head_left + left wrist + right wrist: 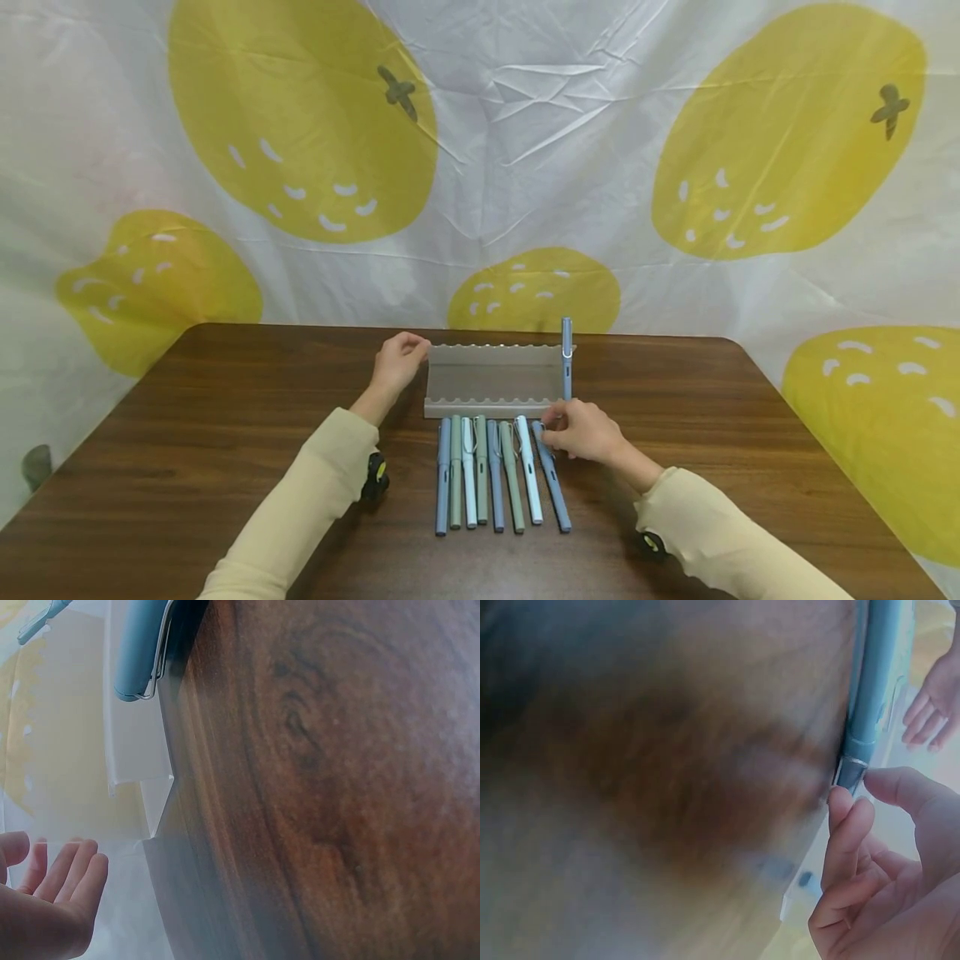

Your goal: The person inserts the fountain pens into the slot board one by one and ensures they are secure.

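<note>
A clear pen stand (487,411) with scalloped edges sits toward the back of the table. At its back left corner my left hand (399,365) pinches the edge between thumb and fingertips, the other fingers loosely extended in the left wrist view. A blue pen (567,358) lies across the stand's right end, clip upward. In front, several capped pens in blue, green and pale blue lie side by side. My right hand (583,431) holds the upper end of the rightmost blue pen (553,487), thumb and index finger at its tip in the right wrist view.
The row includes a pale blue pen (528,475), a green pen (513,483) and, at its left end, a blue pen (442,483). Underneath is a dark wooden table (300,367). A white cloth with yellow fruit (525,192) hangs behind the table's back edge.
</note>
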Demonstrator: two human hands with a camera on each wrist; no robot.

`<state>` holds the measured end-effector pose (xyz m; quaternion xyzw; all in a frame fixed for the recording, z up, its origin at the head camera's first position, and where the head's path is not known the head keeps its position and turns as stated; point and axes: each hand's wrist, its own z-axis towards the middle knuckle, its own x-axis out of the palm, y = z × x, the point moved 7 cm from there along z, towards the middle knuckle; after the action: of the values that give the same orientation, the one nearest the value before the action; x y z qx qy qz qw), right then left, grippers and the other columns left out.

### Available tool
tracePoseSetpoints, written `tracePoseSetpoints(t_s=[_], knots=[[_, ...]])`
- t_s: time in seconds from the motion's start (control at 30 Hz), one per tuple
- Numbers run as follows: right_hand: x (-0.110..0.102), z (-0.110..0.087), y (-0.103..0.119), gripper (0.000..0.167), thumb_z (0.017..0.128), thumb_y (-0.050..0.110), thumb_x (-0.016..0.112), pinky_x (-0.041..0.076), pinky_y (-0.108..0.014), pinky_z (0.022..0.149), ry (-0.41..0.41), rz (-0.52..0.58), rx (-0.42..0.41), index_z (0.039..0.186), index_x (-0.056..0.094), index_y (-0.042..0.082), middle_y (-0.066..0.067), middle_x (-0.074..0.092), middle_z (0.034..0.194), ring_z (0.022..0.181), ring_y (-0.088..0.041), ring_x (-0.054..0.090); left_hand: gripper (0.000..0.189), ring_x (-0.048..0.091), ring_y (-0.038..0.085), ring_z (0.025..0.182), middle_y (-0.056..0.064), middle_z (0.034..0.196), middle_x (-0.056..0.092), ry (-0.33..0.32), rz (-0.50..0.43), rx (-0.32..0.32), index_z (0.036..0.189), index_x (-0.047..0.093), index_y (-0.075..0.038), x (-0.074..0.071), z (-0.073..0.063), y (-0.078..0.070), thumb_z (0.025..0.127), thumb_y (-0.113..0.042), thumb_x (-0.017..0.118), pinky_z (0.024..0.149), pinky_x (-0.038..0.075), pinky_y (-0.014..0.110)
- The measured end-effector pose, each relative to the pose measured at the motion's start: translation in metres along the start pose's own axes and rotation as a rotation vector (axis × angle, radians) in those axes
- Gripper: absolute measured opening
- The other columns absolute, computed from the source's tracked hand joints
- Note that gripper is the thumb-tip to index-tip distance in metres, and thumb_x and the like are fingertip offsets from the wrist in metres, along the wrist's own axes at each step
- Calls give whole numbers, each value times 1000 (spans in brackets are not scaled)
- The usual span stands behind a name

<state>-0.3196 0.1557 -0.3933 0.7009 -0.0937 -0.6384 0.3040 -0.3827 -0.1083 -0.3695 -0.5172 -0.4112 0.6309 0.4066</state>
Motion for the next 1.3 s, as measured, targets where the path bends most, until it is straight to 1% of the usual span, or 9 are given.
tracePoseSetpoints(t_s=[0.2,0.3,0.47,0.67,0.8,1.0,1.2,1.3], knots=[[-4,-1,-4,14,75,18,65,40,-26,39,-1,-4,5,87,61,11,6,55,54,40,-11,51,20,58,27,91,19,99,61,-4,-5,-1,98,57,3,0,0,-1,89,-14,52,77,46,37],[-2,-2,-3,16,77,16,64,40,-27,39,24,32,-25,89,59,8,4,55,55,41,-12,51,20,58,28,92,21,100,61,-3,-2,2,98,57,3,0,0,-2,89,-14,52,77,46,38],[5,-1,0,21,79,12,64,44,-28,41,100,129,-91,96,57,2,0,53,56,42,-15,50,20,57,28,93,21,101,60,1,-3,-1,98,57,3,0,-1,-2,89,-15,52,78,46,38],[7,-1,4,27,79,14,65,44,-28,41,115,142,-135,100,56,0,-1,53,55,40,-16,50,21,57,28,92,21,100,60,1,-3,4,98,57,3,0,-1,-2,89,-15,52,78,46,38],[7,-2,6,29,79,16,65,44,-28,41,122,132,-143,102,56,0,-1,53,56,40,-16,51,21,57,28,92,21,100,60,2,0,4,98,57,3,0,0,-2,89,-15,52,77,46,38],[5,-3,5,30,80,22,66,42,-28,40,108,58,-121,102,57,4,1,51,57,41,-15,51,21,57,28,92,21,100,60,0,-3,3,98,57,3,0,0,-3,89,-15,52,78,46,37],[6,-4,8,30,79,24,66,40,-28,38,97,12,-136,102,57,7,1,50,56,40,-14,51,21,57,29,93,22,102,59,7,-18,0,99,57,4,0,-1,-3,89,-14,52,78,45,38],[8,-3,7,31,78,26,67,39,-28,37,94,-11,-131,101,57,9,2,50,56,39,-13,51,21,57,29,93,22,102,59,8,-21,0,99,57,4,0,-1,-3,89,-14,52,79,45,38]])
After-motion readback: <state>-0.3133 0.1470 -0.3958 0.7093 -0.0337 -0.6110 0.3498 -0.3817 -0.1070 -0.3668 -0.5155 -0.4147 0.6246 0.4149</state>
